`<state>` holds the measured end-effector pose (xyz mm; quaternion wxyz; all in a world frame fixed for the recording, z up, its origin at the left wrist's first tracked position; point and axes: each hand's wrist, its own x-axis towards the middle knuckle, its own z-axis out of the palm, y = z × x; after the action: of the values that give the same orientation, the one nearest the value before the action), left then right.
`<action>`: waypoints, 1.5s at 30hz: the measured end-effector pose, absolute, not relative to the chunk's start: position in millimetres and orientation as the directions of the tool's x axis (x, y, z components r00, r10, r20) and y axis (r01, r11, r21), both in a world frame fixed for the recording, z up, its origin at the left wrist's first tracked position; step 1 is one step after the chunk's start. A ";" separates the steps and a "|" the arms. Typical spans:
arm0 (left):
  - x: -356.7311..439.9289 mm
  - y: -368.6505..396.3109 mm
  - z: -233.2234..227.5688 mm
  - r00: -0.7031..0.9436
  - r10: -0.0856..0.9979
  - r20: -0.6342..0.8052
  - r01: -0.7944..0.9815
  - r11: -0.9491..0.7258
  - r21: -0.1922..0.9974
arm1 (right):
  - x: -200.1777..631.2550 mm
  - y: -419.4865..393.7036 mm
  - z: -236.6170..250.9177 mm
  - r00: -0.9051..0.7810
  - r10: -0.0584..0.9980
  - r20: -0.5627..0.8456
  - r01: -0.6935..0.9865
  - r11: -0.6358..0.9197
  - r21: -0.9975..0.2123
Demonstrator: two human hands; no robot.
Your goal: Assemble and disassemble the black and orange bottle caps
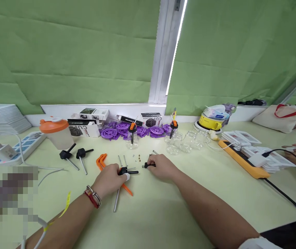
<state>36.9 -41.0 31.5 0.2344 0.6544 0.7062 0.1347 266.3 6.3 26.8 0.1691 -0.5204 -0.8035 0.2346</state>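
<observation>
Two bare hands are working low on the pale green tabletop [163, 214]: the left hand [109, 181] is clenching its fingers around a black clamp head with a steel rod [123, 172] (lying over an orange plastic bar [101, 162]), while the right hand [160, 166] is pinching a small black part [146, 166] just beside it.

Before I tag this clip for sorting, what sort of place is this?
Probably a small-parts assembly bench by a window. The hands work black-and-metal parts on a pale table, with purple plastic wheels, product boxes and a power strip nearby.
</observation>
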 end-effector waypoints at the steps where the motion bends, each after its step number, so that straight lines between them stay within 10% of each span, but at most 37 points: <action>1: 36.8 -41.1 32.9 -0.033 0.986 -0.162 0.867 0.109 0.486 | 267.1 6.1 28.3 -0.399 0.917 0.019 0.763 0.344 -0.548; 9: 49.9 -55.9 47.0 0.005 0.999 0.043 0.985 -0.012 0.173 | 274.2 7.9 32.5 -0.441 0.897 -0.036 0.714 0.326 -0.620; 15: 72.4 -57.0 26.7 0.630 0.712 0.310 0.756 -0.653 -0.036 | 273.5 6.6 31.9 -0.473 0.879 -0.062 0.691 0.327 -0.644; 35: 64.8 -53.1 19.2 0.643 0.707 0.295 0.716 -0.692 0.095 | 275.7 9.0 38.2 -0.478 0.878 0.037 0.857 0.475 -0.202; 45: 63.7 -52.6 19.4 0.619 0.713 0.329 0.721 -0.682 0.121 | 237.1 -9.2 25.0 -0.674 0.733 0.092 0.714 0.678 -0.175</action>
<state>63.7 -52.6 19.4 -0.0117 0.8996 0.3987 0.1779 237.1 -9.2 25.0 0.0773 -0.3963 -0.9127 0.0624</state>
